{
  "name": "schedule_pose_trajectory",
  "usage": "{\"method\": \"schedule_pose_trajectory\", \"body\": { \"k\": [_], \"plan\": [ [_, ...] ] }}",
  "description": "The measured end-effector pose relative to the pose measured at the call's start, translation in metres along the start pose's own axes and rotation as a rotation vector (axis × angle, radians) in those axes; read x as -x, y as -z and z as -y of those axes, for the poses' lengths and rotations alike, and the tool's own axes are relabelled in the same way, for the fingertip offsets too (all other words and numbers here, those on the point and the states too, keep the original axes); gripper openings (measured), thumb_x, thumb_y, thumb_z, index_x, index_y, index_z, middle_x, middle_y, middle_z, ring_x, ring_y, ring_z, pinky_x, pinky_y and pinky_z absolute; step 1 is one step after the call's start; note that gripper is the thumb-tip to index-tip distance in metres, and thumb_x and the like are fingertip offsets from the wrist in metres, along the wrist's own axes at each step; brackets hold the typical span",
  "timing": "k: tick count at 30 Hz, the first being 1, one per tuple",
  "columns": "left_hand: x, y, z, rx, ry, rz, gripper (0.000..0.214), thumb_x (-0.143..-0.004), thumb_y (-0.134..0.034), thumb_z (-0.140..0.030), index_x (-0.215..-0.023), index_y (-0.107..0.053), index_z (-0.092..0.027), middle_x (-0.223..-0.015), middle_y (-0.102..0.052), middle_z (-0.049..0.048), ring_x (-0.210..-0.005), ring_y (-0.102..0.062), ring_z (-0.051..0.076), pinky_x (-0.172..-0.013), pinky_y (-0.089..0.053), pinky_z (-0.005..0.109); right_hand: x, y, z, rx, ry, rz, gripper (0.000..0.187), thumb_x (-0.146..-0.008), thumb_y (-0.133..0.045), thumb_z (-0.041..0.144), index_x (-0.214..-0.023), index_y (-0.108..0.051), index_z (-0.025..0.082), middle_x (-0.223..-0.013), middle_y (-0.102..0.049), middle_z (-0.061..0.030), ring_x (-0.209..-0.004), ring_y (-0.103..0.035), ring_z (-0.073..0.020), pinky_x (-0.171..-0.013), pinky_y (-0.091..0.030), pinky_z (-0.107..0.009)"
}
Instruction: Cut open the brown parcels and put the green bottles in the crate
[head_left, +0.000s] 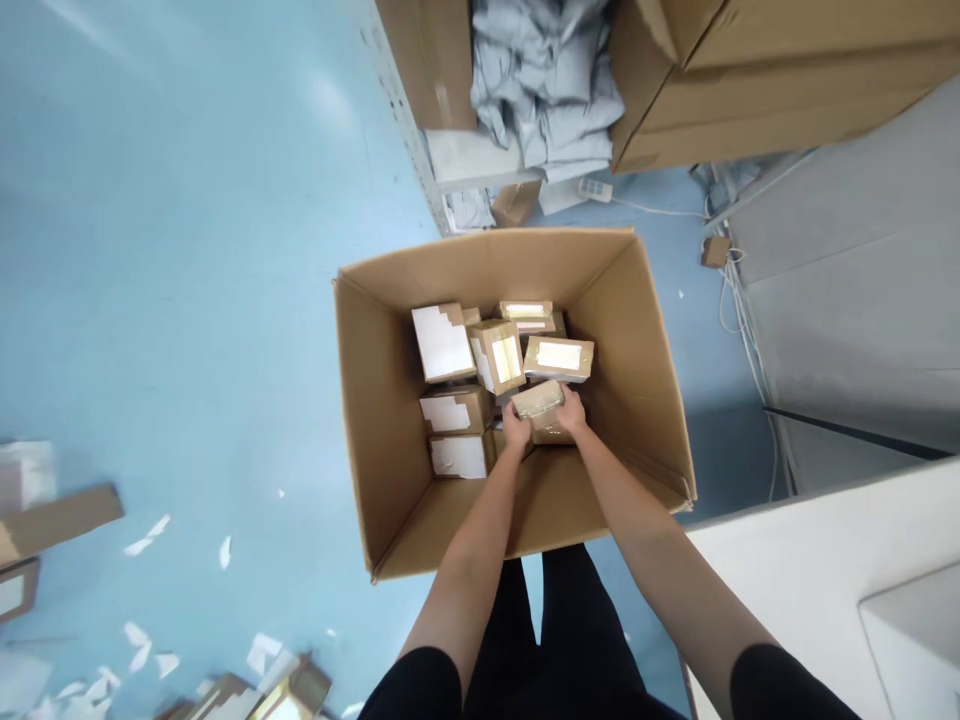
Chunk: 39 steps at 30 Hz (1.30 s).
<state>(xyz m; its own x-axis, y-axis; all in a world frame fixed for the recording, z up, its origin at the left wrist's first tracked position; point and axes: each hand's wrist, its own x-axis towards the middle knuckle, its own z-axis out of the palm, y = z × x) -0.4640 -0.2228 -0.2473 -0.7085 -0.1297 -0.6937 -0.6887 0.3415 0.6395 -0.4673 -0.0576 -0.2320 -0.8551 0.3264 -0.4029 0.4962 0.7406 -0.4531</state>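
A large open cardboard box [375,400] stands on the blue floor right below me. Several small brown parcels with white labels lie inside it, among them one at the back left [442,342] and one at the right [559,357]. Both my arms reach down into the box. My left hand [516,430] and my right hand [571,412] are closed on the two ends of one small taped brown parcel [540,402], held just above the box's bare bottom.
Big cardboard cartons [750,90] and grey bagged goods [547,90] sit on a shelf ahead. A white table [817,580] is at my right. Cables [739,300] run along the floor. Paper scraps [150,530] and flattened boxes [60,520] litter the floor at left.
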Motion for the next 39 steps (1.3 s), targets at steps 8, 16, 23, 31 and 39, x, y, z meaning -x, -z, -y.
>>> {"method": "schedule_pose_trajectory", "body": {
  "k": [8,16,23,31,39],
  "plan": [
    [0.095,0.065,-0.084,0.088,-0.298,-0.002,0.066,-0.083,-0.068,-0.004,-0.147,-0.057,-0.019,-0.139,-0.071,0.0137,-0.128,-0.069,0.025,-0.113,-0.054,0.042,0.070,0.114,0.066,-0.304,-0.018,-0.191,0.062,-0.073,-0.059,0.014,-0.134,-0.070,0.021,-0.125,-0.074,-0.0089,-0.112,-0.072,-0.0275,-0.105,-0.057,-0.044],
    [0.179,0.109,-0.186,0.244,-0.616,0.181,0.062,-0.081,-0.073,-0.010,-0.141,-0.064,-0.022,-0.134,-0.073,0.0112,-0.120,-0.072,0.024,-0.110,-0.055,0.040,0.176,0.231,0.104,-0.601,0.154,-0.547,0.043,-0.087,-0.062,0.037,-0.128,-0.068,0.023,-0.122,-0.076,-0.0109,-0.106,-0.073,-0.0280,-0.101,-0.058,-0.047],
    [0.279,0.072,-0.215,0.198,-0.837,0.477,0.052,-0.083,-0.066,-0.006,-0.133,-0.068,-0.022,-0.133,-0.075,0.0112,-0.122,-0.072,0.024,-0.111,-0.055,0.041,0.303,0.267,0.056,-0.725,0.083,-0.883,0.040,-0.088,-0.063,0.045,-0.121,-0.066,0.023,-0.118,-0.076,-0.0118,-0.101,-0.073,-0.0285,-0.093,-0.061,-0.045],
    [0.444,-0.051,-0.112,-0.015,-0.876,0.758,0.046,-0.081,-0.063,-0.003,-0.124,-0.067,-0.020,-0.129,-0.075,0.0117,-0.116,-0.074,0.023,-0.110,-0.055,0.042,0.498,0.255,-0.100,-0.782,-0.244,-1.115,0.034,-0.085,-0.060,0.038,-0.116,-0.062,0.027,-0.122,-0.076,-0.0057,-0.103,-0.076,-0.0271,-0.091,-0.060,-0.042],
    [0.552,-0.146,0.040,-0.397,-0.725,1.050,0.041,-0.080,-0.065,-0.006,-0.119,-0.065,-0.020,-0.132,-0.074,0.0117,-0.125,-0.070,0.022,-0.110,-0.055,0.039,0.647,0.164,-0.237,-0.873,-0.637,-1.209,0.029,-0.080,-0.060,0.030,-0.109,-0.061,0.027,-0.122,-0.077,-0.0072,-0.115,-0.074,-0.0269,-0.098,-0.058,-0.039]
  ]
}}
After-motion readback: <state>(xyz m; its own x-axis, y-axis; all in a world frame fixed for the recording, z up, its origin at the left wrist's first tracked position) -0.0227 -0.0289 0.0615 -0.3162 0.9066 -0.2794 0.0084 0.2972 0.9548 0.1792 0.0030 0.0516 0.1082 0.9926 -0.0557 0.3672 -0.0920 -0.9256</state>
